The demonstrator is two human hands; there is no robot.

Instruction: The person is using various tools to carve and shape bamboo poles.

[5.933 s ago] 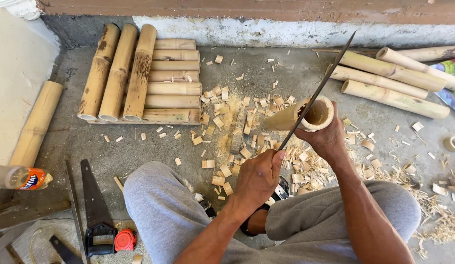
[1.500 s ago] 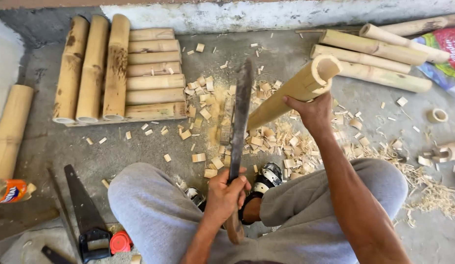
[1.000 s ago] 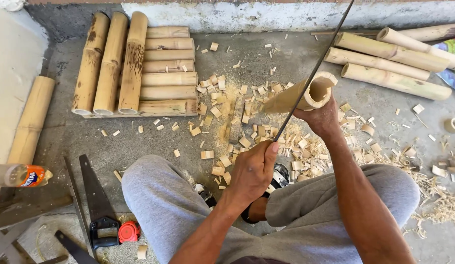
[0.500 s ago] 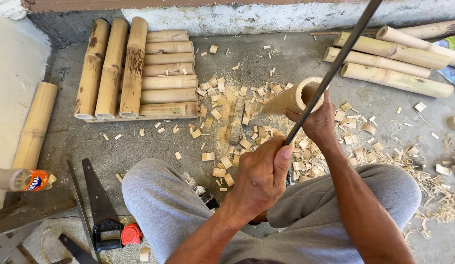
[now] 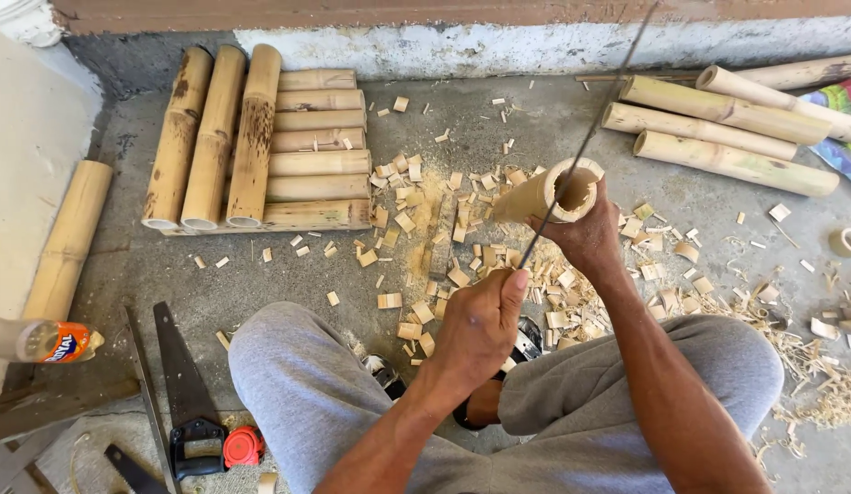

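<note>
The concrete floor (image 5: 499, 119) is seen strewn with bamboo chips (image 5: 416, 220); cut bamboo poles (image 5: 252, 137) are stacked at the upper left, more (image 5: 718, 137) at the upper right. A short bamboo section (image 5: 540, 194) is gripped at its open end by the right hand (image 5: 590, 233), fingers wrapped around it. A long thin blade (image 5: 590, 137) is clenched in the left hand (image 5: 480, 325), its edge set on the section's rim. A handsaw (image 5: 183, 384) is seen lower left.

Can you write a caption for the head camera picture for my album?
Left hand swings a long thin blade at a hollow tan bamboo piece held by the right hand.
</note>
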